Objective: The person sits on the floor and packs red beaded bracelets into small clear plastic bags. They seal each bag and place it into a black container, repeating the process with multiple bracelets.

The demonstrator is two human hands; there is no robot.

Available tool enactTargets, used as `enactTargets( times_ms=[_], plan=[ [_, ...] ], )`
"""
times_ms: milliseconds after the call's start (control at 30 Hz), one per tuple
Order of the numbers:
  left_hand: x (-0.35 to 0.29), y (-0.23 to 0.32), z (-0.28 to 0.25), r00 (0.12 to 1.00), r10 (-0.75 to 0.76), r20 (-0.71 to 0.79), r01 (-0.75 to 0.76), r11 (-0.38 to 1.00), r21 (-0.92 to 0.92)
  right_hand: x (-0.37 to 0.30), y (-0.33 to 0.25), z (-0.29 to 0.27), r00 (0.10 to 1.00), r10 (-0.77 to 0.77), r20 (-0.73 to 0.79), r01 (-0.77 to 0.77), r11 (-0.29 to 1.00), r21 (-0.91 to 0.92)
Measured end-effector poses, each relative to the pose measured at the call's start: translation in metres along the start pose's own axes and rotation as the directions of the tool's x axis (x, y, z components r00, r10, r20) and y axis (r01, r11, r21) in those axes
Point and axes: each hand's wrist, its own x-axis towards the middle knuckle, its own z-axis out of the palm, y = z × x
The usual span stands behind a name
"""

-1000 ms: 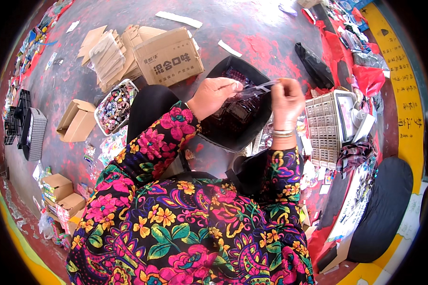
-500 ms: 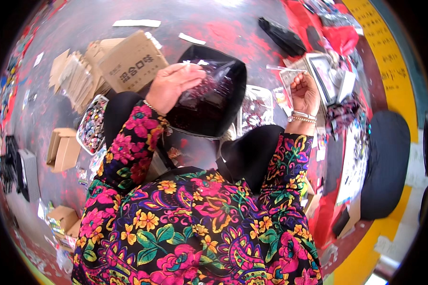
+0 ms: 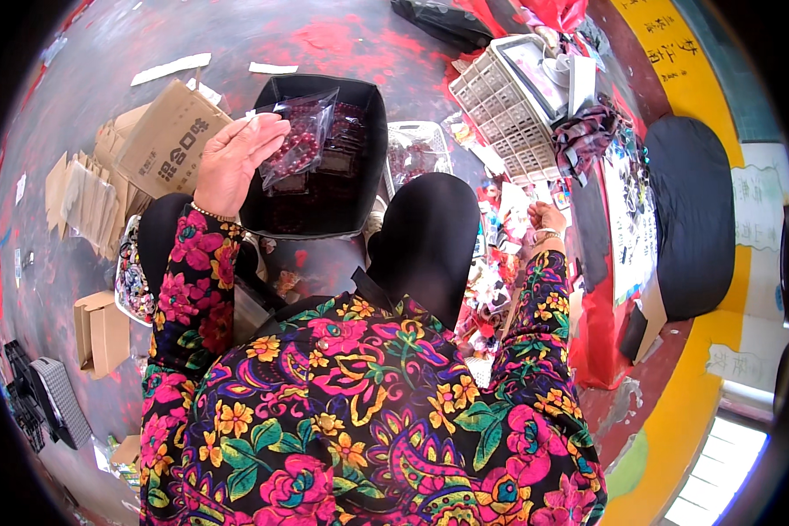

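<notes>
My left hand (image 3: 233, 167) is closed on the upper edge of a clear plastic bag (image 3: 305, 140) with dark red round beads in it. The bag hangs over a black box (image 3: 375, 127), where more bagged dark red beads lie at the bottom. Low on the right, my right hand (image 3: 548, 219) is beside a heap of small colourful packets (image 3: 493, 285). Its fingers are curled in. What they hold, if anything, is too small to make out.
A white basket (image 3: 419, 131) stands right of the black box. Beyond it leans a cream plastic crate (image 3: 504, 110). Flattened cardboard (image 3: 171, 140) lies on the left, near a tray of small mixed pieces (image 3: 133, 272) and an open carton (image 3: 103, 333). A black-covered seat (image 3: 688, 219) is at far right.
My right hand has dropped from beside the crate down to the packet heap; the thin white strip it held no longer shows clearly. My left hand still holds the bag. The view has shifted.
</notes>
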Motion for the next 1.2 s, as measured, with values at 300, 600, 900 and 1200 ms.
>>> enactTargets(
  times_ms=[300, 600, 900, 1200],
  plan=[
    [0.0, -0.003, -0.004, 1.0, 0.005, -0.006, -0.005, 1.0, 0.029, 0.002, 0.023, -0.043, 0.976, 0.051, -0.213, -0.08, 0.989, -0.126],
    [0.01, -0.014, 0.005, 0.999, -0.02, 0.039, 0.02, 1.0, 0.001, 0.064, 0.064, -0.128, 0.956, -0.285, -0.07, 0.024, 0.314, -0.949],
    [0.004, -0.008, 0.0, 1.0, -0.001, 0.022, 0.001, 1.0, 0.012, 0.013, 0.029, -0.092, 0.991, -0.122, -0.046, -0.013, 0.266, -0.964],
    [0.002, -0.009, 0.0, 1.0, -0.002, 0.028, 0.001, 1.0, 0.026, 0.008, 0.047, -0.096, 0.978, -0.145, -0.147, -0.042, 0.554, -0.831]
  ],
)
